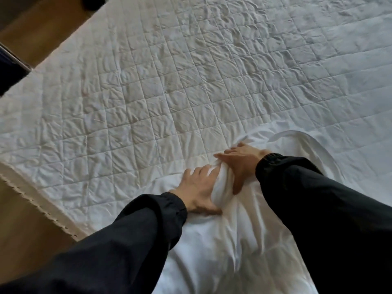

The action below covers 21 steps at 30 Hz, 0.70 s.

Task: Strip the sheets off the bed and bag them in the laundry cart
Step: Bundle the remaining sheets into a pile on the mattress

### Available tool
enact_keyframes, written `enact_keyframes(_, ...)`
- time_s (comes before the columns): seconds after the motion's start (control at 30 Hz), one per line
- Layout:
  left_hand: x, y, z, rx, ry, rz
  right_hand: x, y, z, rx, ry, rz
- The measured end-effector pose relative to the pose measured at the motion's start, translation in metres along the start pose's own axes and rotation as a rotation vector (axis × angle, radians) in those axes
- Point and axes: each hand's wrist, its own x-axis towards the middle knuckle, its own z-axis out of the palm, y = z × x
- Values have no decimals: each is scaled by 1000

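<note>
White sheet [222,240] is bunched up at the near side of the bed, centre-right, pulled off most of the quilted mattress pad [169,81], which lies bare across the far and left parts. Sheet's top is gathered into a thick upright ridge btwn the two hands; the rest spills toward the near edge in loose folds, w/ a curved hem looping out to the right of the ridge. Right hand [241,164] grips the ridge from its right side: fingers curled over the top, thumb pressed down the near face, cloth pinched btwn them. Left hand [197,187] lies against the ridge's left side, fingers stretched toward the far side and blurred, thumb along the near base of the bunch; can't tell if it's actually clasping cloth or just pressing on it. Both arms come in from the near edge in black sleeves [137,230] w/ elastic cuffs. Pad is creased all over, its stitched squares running diagonally. Trimmed bed edge [38,200] shows near left, w/ brown wooden floor [25,230] beside it. A dark object [10,75] sits at the left edge, too cropped to identify.
</note>
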Motion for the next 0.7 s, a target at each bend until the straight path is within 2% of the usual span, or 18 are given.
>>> enact_keyframes(0.1, 0, -15, -9, -115, -79, -72, -3, -2, 3, -8, 76, 23)
enact_keyframes(0.2, -9, -40, -12, -233, -224, -260, -16, -9, 6, -83, 184, 7)
enact_keyframes(0.27, -14, -42, -8, -258, -262, -284, -25, -12, 6, -76, 162, -21)
enact_keyframes(0.47, -6, -32, -1, -205, -127, -225, -18, 1, 4, -33, -102, -60)
enact_keyframes(0.6, -1, -36, 12, -206, -72, -211, -7, -1, 3, 24, -70, -7)
enact_keyframes(0.7, 4, -40, 13, -256, -90, -229, -4, -7, 5, 11, -20, 26)
